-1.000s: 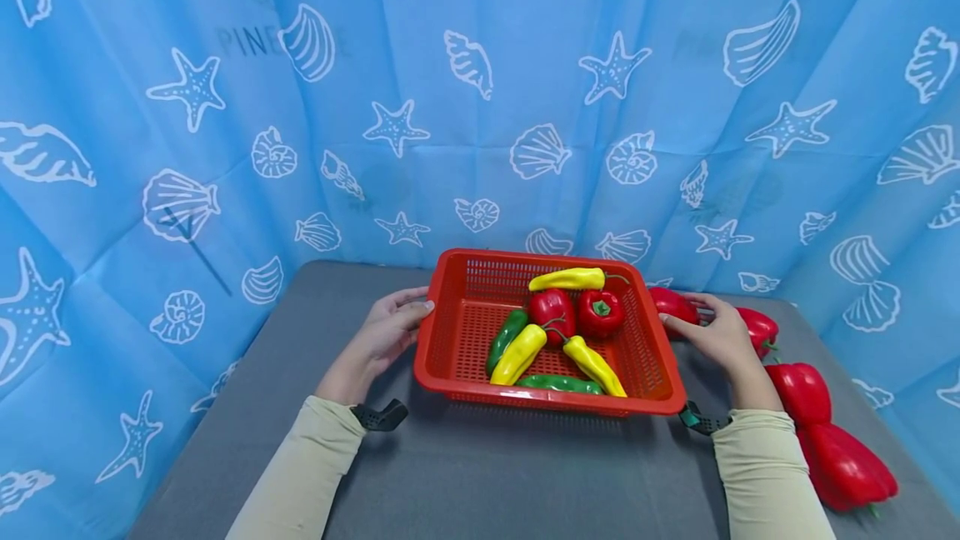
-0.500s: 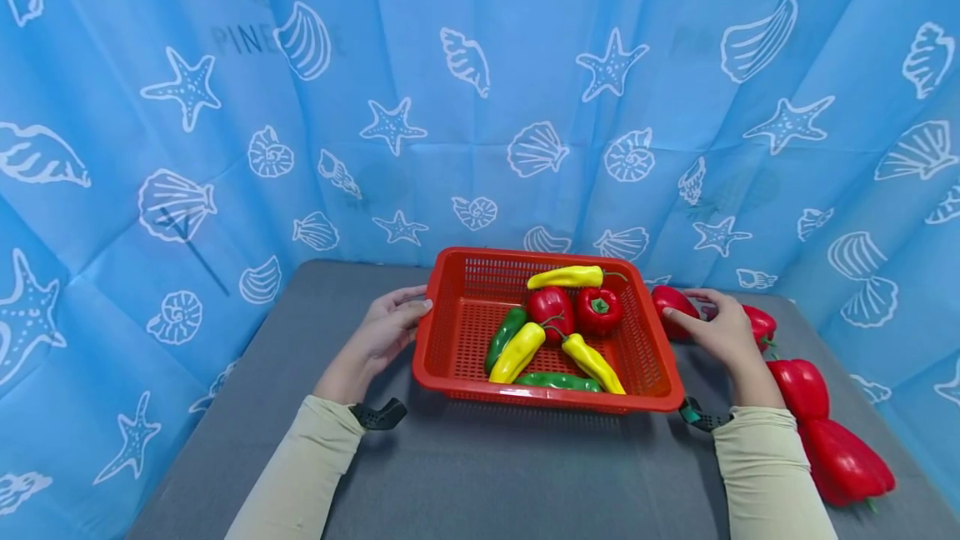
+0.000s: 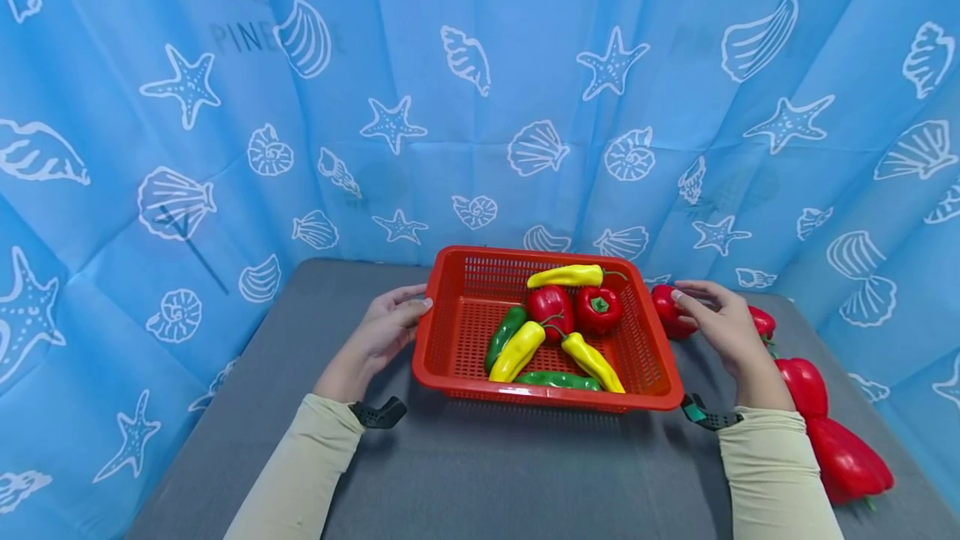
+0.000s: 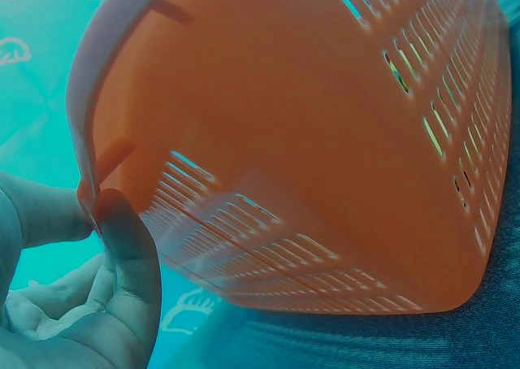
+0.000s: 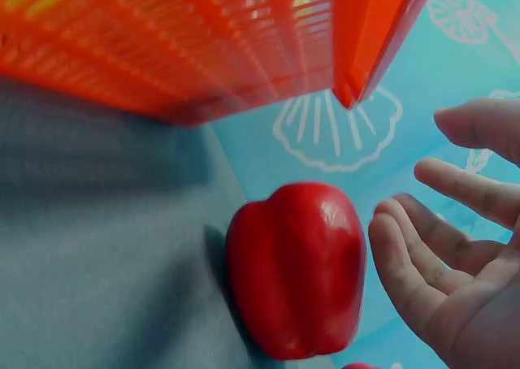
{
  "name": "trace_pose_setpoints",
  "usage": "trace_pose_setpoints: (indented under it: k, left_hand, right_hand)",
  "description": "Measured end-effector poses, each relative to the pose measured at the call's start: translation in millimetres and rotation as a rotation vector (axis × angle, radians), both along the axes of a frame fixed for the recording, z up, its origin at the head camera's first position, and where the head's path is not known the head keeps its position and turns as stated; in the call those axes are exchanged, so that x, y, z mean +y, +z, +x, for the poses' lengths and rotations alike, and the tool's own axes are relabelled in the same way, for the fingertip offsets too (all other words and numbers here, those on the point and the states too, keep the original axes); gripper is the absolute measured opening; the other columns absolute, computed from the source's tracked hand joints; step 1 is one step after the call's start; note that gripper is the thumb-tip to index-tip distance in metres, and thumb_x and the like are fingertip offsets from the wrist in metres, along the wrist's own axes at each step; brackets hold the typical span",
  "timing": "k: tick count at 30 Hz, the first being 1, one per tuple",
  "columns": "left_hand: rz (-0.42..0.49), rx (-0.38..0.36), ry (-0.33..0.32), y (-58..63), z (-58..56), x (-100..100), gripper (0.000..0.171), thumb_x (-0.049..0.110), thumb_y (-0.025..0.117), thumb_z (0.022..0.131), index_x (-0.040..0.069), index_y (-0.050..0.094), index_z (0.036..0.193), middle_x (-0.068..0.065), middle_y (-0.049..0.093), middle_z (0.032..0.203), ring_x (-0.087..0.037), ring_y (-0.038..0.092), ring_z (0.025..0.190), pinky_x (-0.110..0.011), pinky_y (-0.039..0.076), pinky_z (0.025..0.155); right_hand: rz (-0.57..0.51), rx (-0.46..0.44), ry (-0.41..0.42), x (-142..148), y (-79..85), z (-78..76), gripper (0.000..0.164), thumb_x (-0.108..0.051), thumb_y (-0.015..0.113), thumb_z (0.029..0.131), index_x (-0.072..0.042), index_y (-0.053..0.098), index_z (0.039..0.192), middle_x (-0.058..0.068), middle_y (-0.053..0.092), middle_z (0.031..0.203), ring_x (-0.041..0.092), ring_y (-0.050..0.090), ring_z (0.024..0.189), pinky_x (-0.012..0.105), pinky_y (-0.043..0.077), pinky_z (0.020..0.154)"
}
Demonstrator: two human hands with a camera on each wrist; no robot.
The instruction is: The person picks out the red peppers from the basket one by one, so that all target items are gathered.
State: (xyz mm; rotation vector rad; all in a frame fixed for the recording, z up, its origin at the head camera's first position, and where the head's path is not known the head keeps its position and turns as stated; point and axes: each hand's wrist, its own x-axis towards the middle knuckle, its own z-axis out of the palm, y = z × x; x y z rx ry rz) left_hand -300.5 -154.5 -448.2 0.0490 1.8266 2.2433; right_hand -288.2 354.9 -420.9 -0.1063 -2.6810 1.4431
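A red plastic basket (image 3: 429,361) with slotted walls stands at the middle of the table. At its left rim, my left hand (image 3: 381,338) pinches the edge between thumb and fingers; the left wrist view shows the rim between the thumb and a finger (image 4: 130,239). My right hand (image 3: 720,330) is off the basket's right side, its fingers spread and holding nothing. Beside it lies a red bell pepper (image 5: 296,271), close to the fingertips. Inside the basket are two red bell peppers (image 3: 600,312), several long yellow peppers (image 3: 517,352) and green peppers (image 3: 558,380).
More red bell peppers (image 3: 847,457) lie along the table's right side, one partly behind my right hand. A blue curtain (image 3: 480,90) with white shells and starfish hangs behind the grey table (image 3: 525,482).
My right hand has drawn away from the basket's right rim, shifting slightly right with its thumb lifting. The left hand and basket hold nearly the same place.
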Motion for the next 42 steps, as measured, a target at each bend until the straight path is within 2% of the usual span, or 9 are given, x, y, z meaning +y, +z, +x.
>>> trace_pose_setpoints:
  k: [2,4,7,10,12,19,28,36,42]
  left_hand:
    - [-0.001,0.001,0.0,0.0,-0.1,0,0.054,0.018,0.067,0.105,0.006,0.049,0.154,-0.023,0.064,0.145,-0.019,0.075,0.106,-0.03,0.065,0.087]
    - [-0.002,0.0,0.001,-0.2,-0.1,0,0.054,0.018,0.068,0.105,0.006,0.049,0.154,-0.023,0.064,0.145,-0.02,0.075,0.107,-0.03,0.065,0.087]
    - [-0.001,-0.003,0.002,-1.1,-0.7,0,0.054,0.018,0.068,0.105,0.006,0.05,0.154,-0.023,0.064,0.145,-0.021,0.075,0.108,-0.03,0.065,0.087]
    - [0.002,-0.001,-0.001,-1.9,-1.7,0,0.053,0.017,0.067,0.105,0.006,0.05,0.154,-0.023,0.064,0.145,-0.02,0.075,0.107,-0.029,0.065,0.086]
    - [0.003,0.004,-0.004,-2.1,-1.8,0,0.053,0.017,0.067,0.105,0.006,0.049,0.154,-0.024,0.064,0.144,-0.019,0.075,0.106,-0.029,0.065,0.086]
    - [0.003,0.015,-0.013,-1.1,-1.4,0,0.054,0.018,0.067,0.106,0.006,0.049,0.155,-0.023,0.064,0.145,-0.018,0.075,0.105,-0.03,0.065,0.088]
    - [0.002,0.005,-0.009,-1.7,-1.1,-1,0.054,0.018,0.067,0.105,0.006,0.049,0.154,-0.024,0.062,0.147,-0.023,0.074,0.111,-0.031,0.065,0.089]
    - [0.001,0.004,-0.002,-2.1,-1.6,-2,0.054,0.017,0.067,0.105,0.005,0.048,0.155,-0.027,0.06,0.149,-0.028,0.073,0.116,-0.03,0.065,0.087]
    - [-0.015,-0.002,-0.001,-0.3,-0.6,-1,0.054,0.019,0.068,0.105,0.007,0.049,0.155,-0.024,0.062,0.148,-0.028,0.073,0.116,-0.031,0.065,0.089]
  right_hand:
    - [-0.038,-0.021,0.033,-3,1.0,0.1,0.07,-0.046,0.06,0.107,0.0,0.044,0.158,0.03,0.05,0.153,-0.003,0.067,0.098,0.016,0.061,0.083]
    - [-0.078,-0.047,0.062,-6,1.9,0.0,0.072,-0.046,0.06,0.107,0.001,0.042,0.158,0.027,0.054,0.149,-0.008,0.067,0.095,0.019,0.062,0.083]
    - [-0.155,-0.093,0.11,-10,2.8,0.1,0.073,-0.045,0.061,0.107,0.001,0.04,0.159,0.007,0.068,0.13,-0.005,0.07,0.095,0.023,0.064,0.084]
    - [-0.231,-0.144,0.137,-12,4.2,0.6,0.073,-0.043,0.063,0.106,0.001,0.038,0.159,-0.017,0.069,0.112,-0.002,0.073,0.097,0.026,0.065,0.085]
    - [-0.277,-0.175,0.143,-13,4.6,1.2,0.073,-0.044,0.065,0.105,-0.001,0.039,0.158,-0.022,0.07,0.106,0.001,0.074,0.097,0.027,0.065,0.085]
    - [-0.384,-0.236,0.159,-10,-0.5,-0.6,0.062,-0.04,0.065,0.106,-0.008,0.045,0.155,-0.02,0.074,0.107,0.006,0.074,0.097,0.029,0.065,0.085]
    - [-0.41,-0.263,0.177,-16,-6.2,-3.2,0.069,-0.04,0.064,0.107,-0.004,0.037,0.159,-0.017,0.075,0.108,0.008,0.076,0.098,0.033,0.066,0.085]
    - [-0.561,-0.267,0.13,-20,-8.2,-4.0,0.039,-0.034,0.067,0.105,-0.02,0.054,0.139,-0.013,0.076,0.108,0.01,0.076,0.095,0.031,0.066,0.083]
    - [-0.626,-0.264,0.128,-20,-7.7,-3.3,0.031,-0.03,0.066,0.106,-0.021,0.056,0.134,-0.011,0.077,0.106,0.01,0.076,0.093,0.03,0.066,0.082]
